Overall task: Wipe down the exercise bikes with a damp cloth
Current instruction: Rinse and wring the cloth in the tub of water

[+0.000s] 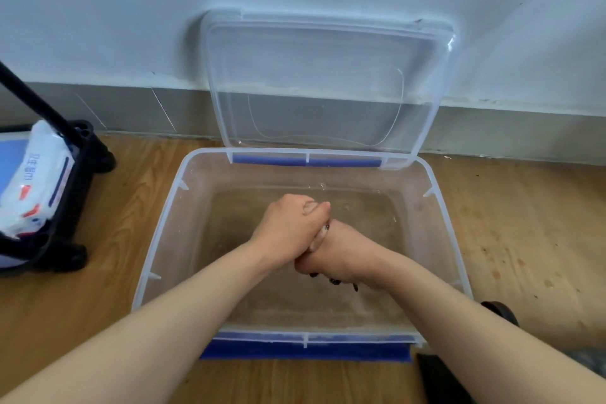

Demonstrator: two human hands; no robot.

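Note:
A clear plastic tub [157, 233] with blue latches stands on the wooden floor and holds shallow water. Over its middle, my left hand [288, 229] and my right hand [341, 252] are clenched together around a pale cloth [319, 236]. Only a thin twisted strip of the cloth shows between the two fists, plus a bit at the left thumb. The right hand sits below and right of the left, its dark-painted fingertips curled under. No exercise bike is in view.
The tub's clear lid [328, 82] leans upright against the white wall behind it. At the left, a black cart [72, 207] holds a white pack of wipes [36, 177], and a black pole slants across it. A dark object lies at the lower right.

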